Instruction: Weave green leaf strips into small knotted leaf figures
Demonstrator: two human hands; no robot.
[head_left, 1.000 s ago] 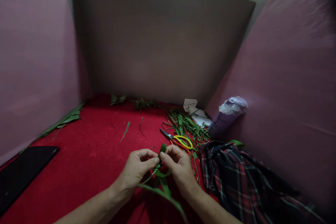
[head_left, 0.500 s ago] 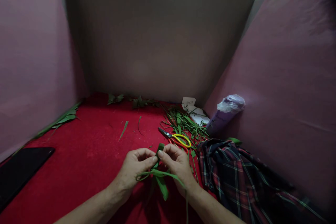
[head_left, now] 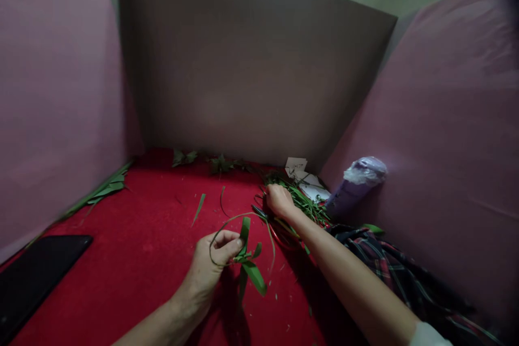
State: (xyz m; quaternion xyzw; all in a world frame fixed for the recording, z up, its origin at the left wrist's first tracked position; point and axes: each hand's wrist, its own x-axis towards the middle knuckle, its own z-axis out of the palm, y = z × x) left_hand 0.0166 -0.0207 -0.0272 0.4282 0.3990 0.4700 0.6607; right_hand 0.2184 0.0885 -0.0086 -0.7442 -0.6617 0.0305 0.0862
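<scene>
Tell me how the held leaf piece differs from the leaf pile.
The leaf piece is pinched in the left hand; the leaf pile lies on the red surface. The leaf piece has only a few blades; the leaf pile is a tangle of many strips. Both are green.

Dim light, wide-angle stretch
The far panel (head_left: 251, 70) sits in grey shade; soft shadows fall on the near red cloth (head_left: 150, 265); plastic wrap (head_left: 367, 171) glints at right; a dark blur clips the far right corner.
</scene>
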